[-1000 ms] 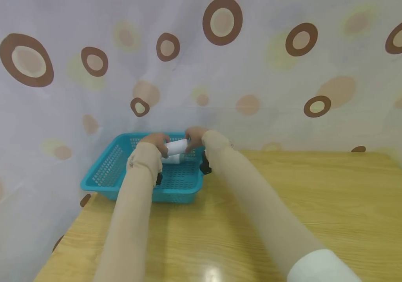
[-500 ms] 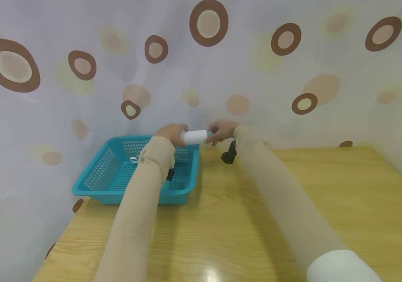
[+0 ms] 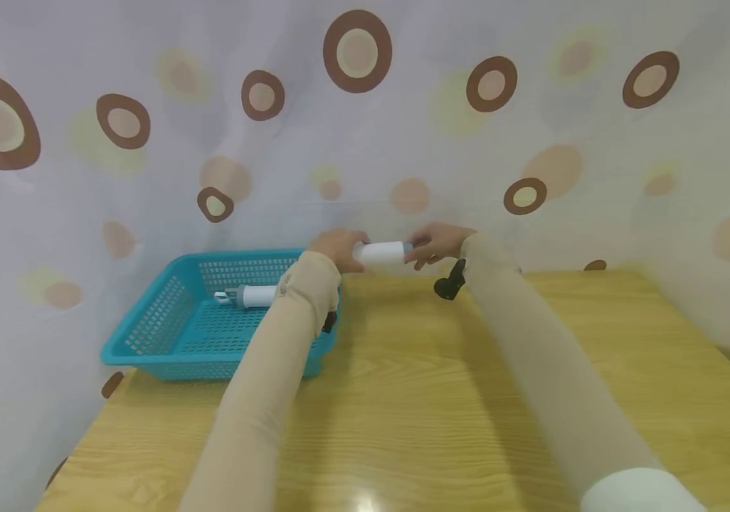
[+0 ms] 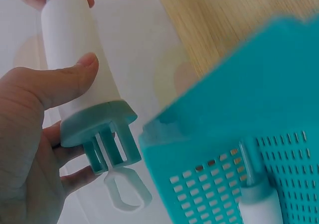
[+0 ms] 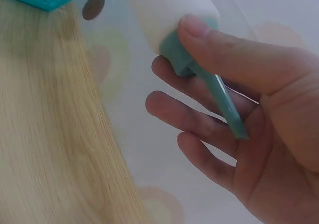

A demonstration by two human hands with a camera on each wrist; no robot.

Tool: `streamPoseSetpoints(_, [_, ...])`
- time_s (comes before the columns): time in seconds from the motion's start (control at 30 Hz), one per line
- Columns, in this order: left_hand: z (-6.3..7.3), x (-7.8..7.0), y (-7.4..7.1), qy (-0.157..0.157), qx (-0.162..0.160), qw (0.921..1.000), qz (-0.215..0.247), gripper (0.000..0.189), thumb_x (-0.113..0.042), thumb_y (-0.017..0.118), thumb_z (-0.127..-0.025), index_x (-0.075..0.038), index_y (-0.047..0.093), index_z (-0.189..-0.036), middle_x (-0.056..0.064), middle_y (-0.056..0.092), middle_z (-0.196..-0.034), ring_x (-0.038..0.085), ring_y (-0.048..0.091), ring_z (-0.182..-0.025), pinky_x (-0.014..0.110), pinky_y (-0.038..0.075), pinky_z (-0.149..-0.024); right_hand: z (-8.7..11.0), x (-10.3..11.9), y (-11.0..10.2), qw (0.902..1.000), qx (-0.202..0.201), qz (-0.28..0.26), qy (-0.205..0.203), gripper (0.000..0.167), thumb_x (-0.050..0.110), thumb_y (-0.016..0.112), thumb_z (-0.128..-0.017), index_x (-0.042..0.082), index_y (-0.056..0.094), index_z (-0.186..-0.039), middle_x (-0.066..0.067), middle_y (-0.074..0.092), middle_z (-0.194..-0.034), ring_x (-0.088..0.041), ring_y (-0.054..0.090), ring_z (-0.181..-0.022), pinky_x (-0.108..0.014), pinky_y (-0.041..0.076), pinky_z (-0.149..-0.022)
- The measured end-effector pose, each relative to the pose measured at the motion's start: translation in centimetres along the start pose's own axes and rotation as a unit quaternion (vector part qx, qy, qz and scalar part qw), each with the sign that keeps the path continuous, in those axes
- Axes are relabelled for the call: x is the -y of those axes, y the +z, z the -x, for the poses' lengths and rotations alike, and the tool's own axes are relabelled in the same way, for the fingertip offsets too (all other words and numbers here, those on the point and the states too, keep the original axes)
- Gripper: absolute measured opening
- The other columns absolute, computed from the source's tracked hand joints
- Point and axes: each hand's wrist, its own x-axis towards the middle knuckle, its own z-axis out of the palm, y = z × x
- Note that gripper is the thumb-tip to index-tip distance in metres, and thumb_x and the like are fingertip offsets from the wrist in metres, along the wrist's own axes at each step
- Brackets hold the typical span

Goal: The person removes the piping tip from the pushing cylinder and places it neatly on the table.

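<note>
A white cylinder (image 3: 383, 253) with grey-green end pieces lies level between my two hands, just right of the basket. My left hand (image 3: 339, 249) holds its left part, the thumb (image 4: 67, 82) across the white body. Past that hand, a pronged cap (image 4: 99, 127) and a white loop (image 4: 127, 189) stick out. At the opposite end, my right hand (image 3: 438, 242) pinches the cap between thumb and forefinger; a thin grey-green stem (image 5: 224, 102) runs toward the palm. A similar white cylinder (image 3: 258, 296) lies in the blue basket (image 3: 166, 363), partly covered by my left sleeve.
The basket stands on the left of the wooden table (image 3: 403, 398), close to the patterned wall covering (image 3: 365, 142) behind. Bare wood stretches right of my right forearm. A black wrist-camera piece (image 3: 450, 281) hangs below my right wrist.
Both hands have lifted the white cylinder out of the basket and carried it right, past the basket's edge. The second cylinder in the basket now shows more. The head view has turned slightly right.
</note>
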Motion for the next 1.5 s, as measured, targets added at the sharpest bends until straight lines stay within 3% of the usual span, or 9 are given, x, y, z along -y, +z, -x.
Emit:
streamPoseSetpoints(0.2, [-1.1,-1.0,0.2,0.023,-0.003,0.9997,0.008,0.051,-0.024,0.072,-0.086,-0.014,0.054,-0.132,0.009,0.060,-0.131,0.026,0.055,-0.119,0.040,0.043,-0.103,0.6,-1.8,-1.2,0.9974,-0.014,-0.063,0.030,0.036,0.025,0.064,-0.092,0.002,0.055,-0.118,-0.014,0.061,-0.122,-0.024,0.064,-0.104,-0.049,0.039,-0.108])
streamPoseSetpoints(0.33, [-1.5,-1.3,0.5,0.026,-0.015,0.9995,-0.001,0.049,-0.029,0.073,-0.085,-0.015,0.055,-0.130,0.008,0.062,-0.129,0.025,0.057,-0.116,0.039,0.045,-0.101,0.9,-3.2,-1.4,0.9939,-0.031,-0.101,0.031,0.043,0.028,0.065,-0.092,0.003,0.052,-0.124,-0.010,0.063,-0.122,-0.021,0.064,-0.103,-0.044,0.041,-0.106])
streamPoseSetpoints(0.5, [-2.1,-1.3,1.1,0.031,-0.024,0.9992,-0.001,0.050,-0.034,0.072,-0.086,-0.016,0.054,-0.129,0.007,0.063,-0.126,0.024,0.060,-0.111,0.038,0.047,-0.097,1.4,-5.0,-0.8,0.9824,-0.060,-0.177,0.011,0.046,0.029,0.060,-0.096,0.004,0.048,-0.132,-0.003,0.067,-0.114,-0.014,0.066,-0.097,-0.031,0.049,-0.093])
streamPoseSetpoints(0.7, [-2.3,-1.5,1.3,0.039,-0.032,0.9984,0.025,0.050,-0.035,0.071,-0.087,-0.014,0.054,-0.130,0.008,0.063,-0.124,0.024,0.060,-0.107,0.039,0.048,-0.094,1.2,-6.2,0.5,0.9483,-0.105,-0.299,-0.019,0.034,0.031,0.052,-0.100,0.007,0.051,-0.123,0.000,0.061,-0.106,-0.012,0.062,-0.095,-0.020,0.050,-0.083])
streamPoseSetpoints(0.87, [-2.7,-1.7,1.5,0.052,-0.051,0.9967,0.036,0.052,-0.034,0.070,-0.088,-0.012,0.053,-0.132,0.009,0.063,-0.125,0.024,0.061,-0.108,0.038,0.048,-0.095,0.9,-4.7,1.8,0.8991,-0.151,-0.411,-0.012,0.034,0.039,0.046,-0.101,0.007,0.048,-0.112,0.003,0.056,-0.080,-0.007,0.055,-0.073,-0.016,0.047,-0.076])
streamPoseSetpoints(0.93, [-2.7,-1.8,1.4,0.055,-0.055,0.9964,0.036,0.053,-0.034,0.070,-0.088,-0.011,0.053,-0.133,0.009,0.062,-0.126,0.025,0.060,-0.110,0.038,0.048,-0.096,0.8,-3.9,2.2,0.8864,-0.160,-0.434,-0.008,0.036,0.043,0.043,-0.101,0.008,0.045,-0.109,0.005,0.049,-0.070,-0.006,0.047,-0.062,-0.018,0.042,-0.067])
streamPoseSetpoints(1.1, [-2.6,-1.8,1.4,0.060,-0.051,0.9962,0.038,0.052,-0.034,0.068,-0.089,-0.010,0.053,-0.133,0.009,0.062,-0.128,0.025,0.059,-0.113,0.038,0.046,-0.099,0.4,-2.9,2.5,0.8658,-0.167,-0.472,0.010,0.037,0.047,0.043,-0.099,0.010,0.038,-0.103,0.004,0.032,-0.066,-0.005,0.029,-0.050,-0.019,0.027,-0.053])
streamPoseSetpoints(1.2, [-2.7,-1.5,1.8,0.063,-0.051,0.9959,0.042,0.052,-0.035,0.068,-0.089,-0.010,0.053,-0.132,0.009,0.062,-0.127,0.024,0.059,-0.113,0.038,0.046,-0.099,0.2,-2.6,2.7,0.8493,-0.175,-0.498,0.023,0.034,0.043,0.046,-0.099,0.011,0.037,-0.100,0.005,0.030,-0.063,-0.004,0.027,-0.046,-0.017,0.026,-0.048])
streamPoseSetpoints(1.5, [-1.8,-0.6,2.5,0.058,-0.046,0.9969,0.028,0.058,-0.037,0.075,-0.082,-0.008,0.055,-0.128,0.010,0.064,-0.120,0.024,0.061,-0.106,0.038,0.048,-0.095,0.0,-2.7,2.8,0.8540,-0.166,-0.492,0.032,0.031,0.039,0.045,-0.100,0.009,0.040,-0.099,0.006,0.033,-0.059,-0.003,0.029,-0.045,-0.016,0.027,-0.047])
